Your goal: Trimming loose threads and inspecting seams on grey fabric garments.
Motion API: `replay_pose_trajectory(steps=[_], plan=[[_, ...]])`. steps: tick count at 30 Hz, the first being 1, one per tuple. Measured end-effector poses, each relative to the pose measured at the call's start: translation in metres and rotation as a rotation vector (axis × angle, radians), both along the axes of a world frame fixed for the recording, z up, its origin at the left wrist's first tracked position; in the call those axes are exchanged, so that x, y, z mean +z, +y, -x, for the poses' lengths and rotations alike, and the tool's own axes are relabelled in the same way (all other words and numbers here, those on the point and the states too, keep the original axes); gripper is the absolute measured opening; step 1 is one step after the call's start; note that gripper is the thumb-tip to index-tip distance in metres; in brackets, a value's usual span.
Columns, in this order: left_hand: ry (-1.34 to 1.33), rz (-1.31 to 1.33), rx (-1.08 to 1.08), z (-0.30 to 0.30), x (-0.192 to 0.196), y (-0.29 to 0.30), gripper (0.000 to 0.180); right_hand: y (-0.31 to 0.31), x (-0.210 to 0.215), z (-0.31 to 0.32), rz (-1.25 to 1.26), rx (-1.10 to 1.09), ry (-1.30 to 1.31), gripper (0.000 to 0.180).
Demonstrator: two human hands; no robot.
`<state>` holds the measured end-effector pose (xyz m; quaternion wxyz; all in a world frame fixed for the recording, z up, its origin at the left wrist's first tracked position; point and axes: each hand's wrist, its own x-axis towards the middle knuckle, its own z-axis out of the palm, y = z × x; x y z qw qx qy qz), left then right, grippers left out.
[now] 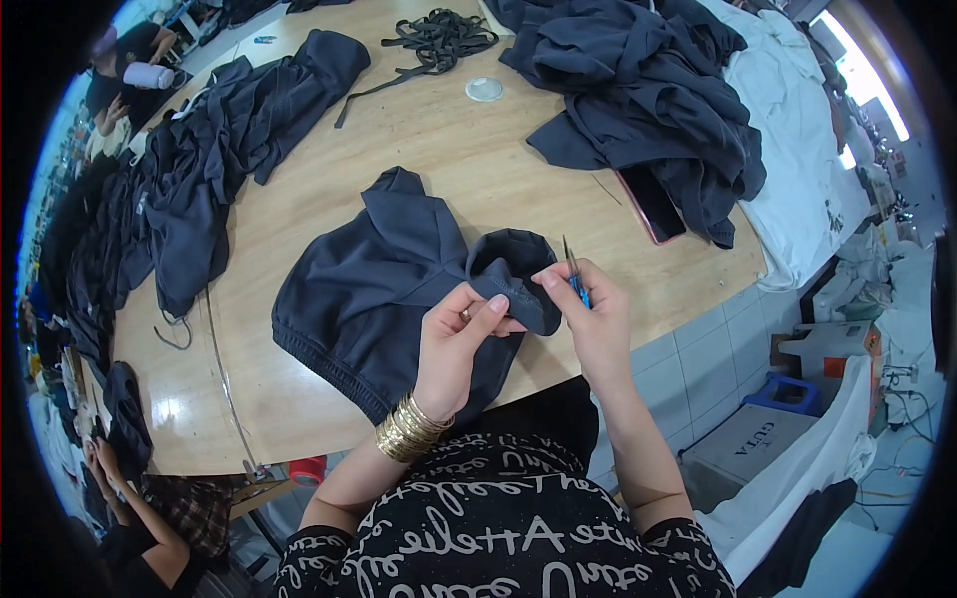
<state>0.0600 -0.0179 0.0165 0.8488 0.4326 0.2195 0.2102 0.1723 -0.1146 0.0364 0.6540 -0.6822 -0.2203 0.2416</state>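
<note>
A dark navy garment (369, 289) lies spread on the wooden table (469, 169) in front of me. My left hand (461, 334), with gold bangles on the wrist, pinches a folded sleeve or cuff of that garment (513, 274). My right hand (588, 314) also pinches the cuff edge and holds small thread snips (574, 274) with a blue handle, blades pointing up and away from me.
Heaps of dark garments lie at the left (199, 189) and back right (648, 100). Black straps (434, 40), a clear round lid (484, 89) and a phone (653, 204) are on the table. Other people sit at the left (130, 60) and lower left (150, 528). Boxes and white fabric (797, 149) are on the right.
</note>
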Motion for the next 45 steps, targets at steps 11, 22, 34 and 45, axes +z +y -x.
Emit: replay_pose_trajectory(steps=[11,22,34,45], plan=[[-0.055,0.151,0.084,0.0,0.002,0.003,0.011,-0.01,0.005,0.004,0.027,-0.024,-0.066,0.011],[-0.139,0.215,0.047,0.003,0.007,0.005,0.012,-0.017,0.004,0.005,0.098,-0.047,-0.187,0.015],[-0.084,0.166,0.128,0.002,0.002,0.004,0.013,-0.015,0.013,0.012,0.125,-0.021,-0.485,0.031],[-0.016,0.124,0.143,0.0,0.008,0.0,0.008,-0.005,0.007,0.015,0.034,-0.06,-0.528,0.026]])
